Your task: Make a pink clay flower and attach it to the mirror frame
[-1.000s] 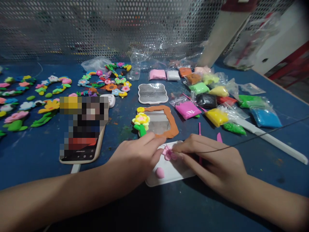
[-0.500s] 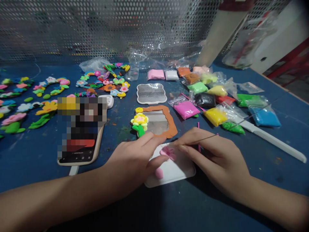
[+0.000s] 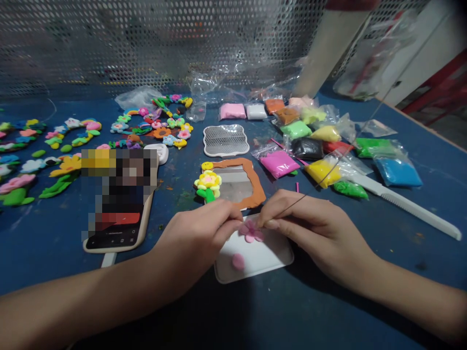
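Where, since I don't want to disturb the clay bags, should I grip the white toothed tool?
Probably take the white toothed tool by its rounded lower-right end, coming from the right: it is long and slim, and that end lies apart from the clay bags, while the other runs among their plastic.

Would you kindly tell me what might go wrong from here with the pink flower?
The pink flower sits close to the fingertips of the left hand and the right hand, so it might get squashed. The long dark strand in the right hand could snag. The left hand looks close to the brown frame, which it might dent.
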Demonstrator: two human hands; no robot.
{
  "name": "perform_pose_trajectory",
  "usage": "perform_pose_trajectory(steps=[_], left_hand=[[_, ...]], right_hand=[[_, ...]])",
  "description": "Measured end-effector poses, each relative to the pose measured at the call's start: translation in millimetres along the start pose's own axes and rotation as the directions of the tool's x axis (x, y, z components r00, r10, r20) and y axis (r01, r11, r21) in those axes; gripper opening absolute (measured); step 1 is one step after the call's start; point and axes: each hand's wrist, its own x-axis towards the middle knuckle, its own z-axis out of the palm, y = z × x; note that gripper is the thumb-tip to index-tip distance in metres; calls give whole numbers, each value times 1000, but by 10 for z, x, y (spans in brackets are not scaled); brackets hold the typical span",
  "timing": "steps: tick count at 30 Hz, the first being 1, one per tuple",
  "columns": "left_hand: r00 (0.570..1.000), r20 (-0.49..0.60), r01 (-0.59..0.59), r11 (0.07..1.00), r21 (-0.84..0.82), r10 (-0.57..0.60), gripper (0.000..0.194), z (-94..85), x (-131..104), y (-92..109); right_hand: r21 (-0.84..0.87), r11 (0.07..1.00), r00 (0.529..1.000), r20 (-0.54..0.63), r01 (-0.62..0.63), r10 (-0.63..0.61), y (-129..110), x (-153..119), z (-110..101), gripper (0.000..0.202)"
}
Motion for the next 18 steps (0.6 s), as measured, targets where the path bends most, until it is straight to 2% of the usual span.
perform_pose_trajectory(steps=[4, 7, 10, 18], left_hand=[[999, 19, -28, 998, -58, 29, 12, -37, 6, 19], [995, 18, -94, 994, -47, 95, 15, -47, 3, 21], [992, 58, -109, 994, -24, 111, 18, -37, -1, 12], [991, 87, -103, 993, 49, 99, 19, -21, -7, 3]], right_hand=[[-14, 1000, 1000, -13, -4, 4, -12, -10, -9, 12], [-45, 997, 998, -12, -64, 63, -19, -10, -1, 11], [-87, 990, 994, 12, -111, 112, -12, -1, 16, 11], [-127, 991, 999, 31, -40, 44, 19, 9, 16, 13]])
